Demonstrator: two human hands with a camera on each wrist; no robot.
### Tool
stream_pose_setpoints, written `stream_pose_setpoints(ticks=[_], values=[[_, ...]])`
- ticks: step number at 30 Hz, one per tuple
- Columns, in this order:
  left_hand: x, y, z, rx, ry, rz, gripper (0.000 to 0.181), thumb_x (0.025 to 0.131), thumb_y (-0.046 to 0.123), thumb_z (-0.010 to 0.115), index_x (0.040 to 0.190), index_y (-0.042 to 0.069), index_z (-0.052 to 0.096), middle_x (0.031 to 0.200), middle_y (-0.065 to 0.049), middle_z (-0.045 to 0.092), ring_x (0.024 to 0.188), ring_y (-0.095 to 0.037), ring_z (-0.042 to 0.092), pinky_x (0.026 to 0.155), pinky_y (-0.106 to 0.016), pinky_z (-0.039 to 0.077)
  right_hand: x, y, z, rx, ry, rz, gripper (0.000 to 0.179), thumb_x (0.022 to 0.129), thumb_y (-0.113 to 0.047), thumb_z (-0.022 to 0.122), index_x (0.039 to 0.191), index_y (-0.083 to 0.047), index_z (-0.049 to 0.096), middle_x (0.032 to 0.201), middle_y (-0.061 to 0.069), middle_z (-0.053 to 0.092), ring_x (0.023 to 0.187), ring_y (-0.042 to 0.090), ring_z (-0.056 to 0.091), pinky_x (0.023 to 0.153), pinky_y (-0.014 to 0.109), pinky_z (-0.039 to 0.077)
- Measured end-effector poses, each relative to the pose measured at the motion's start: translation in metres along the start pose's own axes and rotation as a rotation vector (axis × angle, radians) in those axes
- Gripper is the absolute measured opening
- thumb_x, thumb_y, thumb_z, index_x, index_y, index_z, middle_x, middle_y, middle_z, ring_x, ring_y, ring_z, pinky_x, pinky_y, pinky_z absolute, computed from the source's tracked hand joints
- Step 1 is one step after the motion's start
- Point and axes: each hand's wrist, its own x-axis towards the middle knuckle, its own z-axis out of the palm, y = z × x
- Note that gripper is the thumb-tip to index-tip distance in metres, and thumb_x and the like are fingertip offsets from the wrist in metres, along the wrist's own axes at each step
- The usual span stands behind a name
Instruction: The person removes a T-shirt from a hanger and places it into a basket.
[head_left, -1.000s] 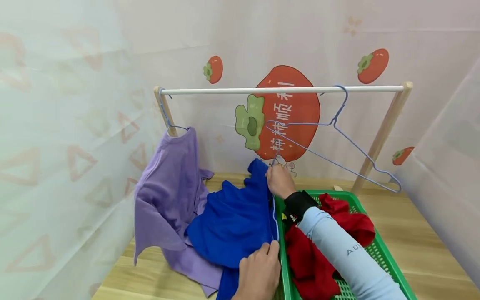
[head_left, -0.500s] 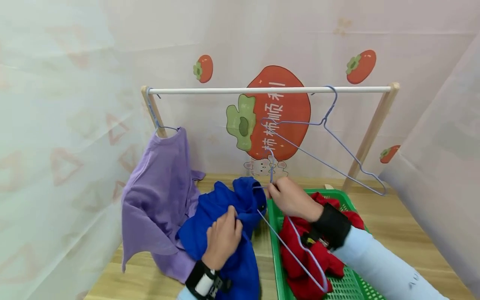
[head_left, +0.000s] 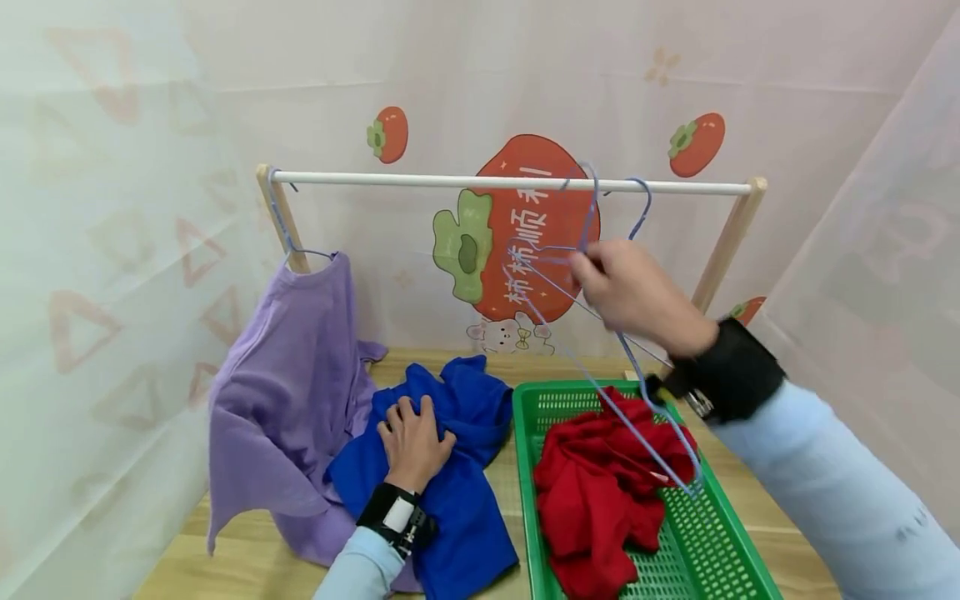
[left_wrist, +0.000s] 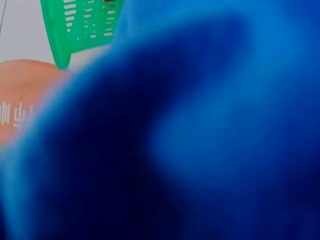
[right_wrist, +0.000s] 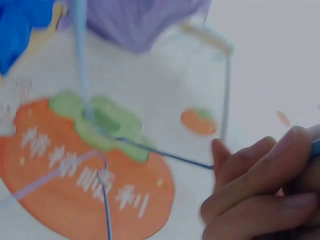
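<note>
In the head view, my right hand [head_left: 641,292] pinches a thin blue wire hanger [head_left: 596,196] just below its hook. The hook is level with the white rail, and the bare frame slants down over the basket. The right wrist view has my right hand [right_wrist: 260,195] with curled fingers beside the wire. My left hand [head_left: 412,446] rests on a crumpled blue garment [head_left: 468,517], fingers spread and slightly bent. That garment [left_wrist: 225,125] fills most of the left wrist view, blurred and close.
A white rail [head_left: 420,179] on wooden posts carries a purple garment [head_left: 292,375] on a hanger at left and another bare hanger [head_left: 647,208] at right. Under its right half stands a green basket [head_left: 525,467] holding red clothing [head_left: 592,500]. A printed curtain stands behind.
My right hand has pulled the hanger out of the blue garment and raised it to the rail. My left hand has moved left, from the garment's edge onto its middle. The view has shifted right.
</note>
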Motion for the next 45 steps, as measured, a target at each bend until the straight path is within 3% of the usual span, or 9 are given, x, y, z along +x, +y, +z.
stream_pose_setpoints(ticks=[9,13,18,21,24,28,32,39,45], values=[[0.009,-0.028,0.0,0.038,-0.17,-0.141,0.118,0.062,0.083,0.058,0.152,0.017,0.02,0.149,-0.032,0.002,0.131,-0.059,-0.002,0.092,-0.074,-0.001,0.057,0.037,0.023,-0.096,0.021,0.06,0.039,0.104,-0.034,0.034,0.088,-0.01,0.06,0.066,0.011,0.047,0.054,0.027,0.043,0.048,0.032,0.032],[0.011,-0.038,-0.004,0.019,-0.245,-0.127,0.115,0.064,0.085,0.054,0.152,0.019,0.018,0.149,-0.031,0.005,0.131,-0.059,0.003,0.09,-0.076,0.004,0.037,0.028,0.027,-0.268,-0.007,0.09,0.046,0.101,-0.044,0.039,0.096,-0.002,0.057,0.077,0.013,0.049,0.066,0.027,0.047,0.055,0.034,0.038],[0.012,-0.048,-0.012,-0.01,-0.338,-0.134,0.11,0.069,0.079,0.056,0.152,0.019,0.016,0.146,-0.032,0.013,0.129,-0.057,0.016,0.087,-0.077,0.012,-0.017,-0.035,0.039,-0.494,0.118,-0.058,0.06,0.093,-0.049,0.054,0.132,-0.004,0.046,0.114,0.014,0.047,0.095,0.025,0.047,0.072,0.037,0.047],[0.014,-0.049,-0.014,-0.019,-0.292,-0.107,0.104,0.071,0.073,0.058,0.15,0.015,0.024,0.14,-0.032,0.023,0.126,-0.054,0.024,0.088,-0.075,0.014,-0.041,-0.063,0.074,-0.488,0.069,-0.226,0.058,0.088,-0.05,0.06,0.131,-0.012,0.051,0.113,0.006,0.049,0.095,0.017,0.047,0.068,0.028,0.046],[0.016,-0.048,-0.012,-0.004,-0.197,-0.053,0.095,0.073,0.07,0.057,0.144,0.012,0.034,0.133,-0.031,0.031,0.122,-0.05,0.031,0.088,-0.071,0.019,-0.04,-0.068,0.133,-0.484,-0.14,-0.288,0.064,0.084,-0.05,0.066,0.135,-0.015,0.049,0.117,0.006,0.048,0.097,0.018,0.049,0.064,0.025,0.046],[0.014,-0.044,-0.003,0.017,-0.098,0.017,0.083,0.075,0.065,0.059,0.138,0.012,0.044,0.122,-0.027,0.043,0.106,-0.044,0.044,0.081,-0.063,0.032,-0.007,-0.047,0.222,-0.618,-0.394,-0.123,0.089,0.075,-0.046,0.076,0.149,-0.029,0.028,0.142,0.018,0.033,0.121,0.037,0.043,0.076,0.043,0.048],[0.008,-0.038,0.005,-0.012,-0.125,0.026,0.074,0.074,0.049,0.064,0.136,0.012,0.048,0.119,-0.022,0.049,0.103,-0.039,0.05,0.078,-0.058,0.039,0.023,-0.01,0.281,-0.684,-0.479,0.107,0.111,0.067,-0.04,0.083,0.15,-0.045,0.008,0.153,0.02,0.012,0.132,0.048,0.025,0.082,0.061,0.04],[0.005,-0.031,0.0,-0.147,-0.144,0.008,0.044,0.071,0.024,0.056,0.113,0.015,0.064,0.108,-0.008,0.058,0.094,-0.031,0.058,0.076,-0.046,0.045,0.045,0.042,0.308,-0.436,-0.544,0.142,0.079,0.074,-0.031,0.079,0.143,-0.029,0.04,0.145,0.02,0.029,0.122,0.041,0.042,0.081,0.046,0.045],[0.025,-0.006,-0.046,-0.276,0.021,0.07,0.009,0.065,0.02,0.052,0.068,0.024,0.045,0.072,0.003,0.049,0.06,-0.02,0.049,0.05,-0.036,0.036,0.048,0.046,0.27,-0.259,-0.303,-0.05,0.046,0.08,-0.03,0.065,0.124,-0.02,0.056,0.12,0.012,0.051,0.101,0.025,0.056,0.078,0.034,0.045]])
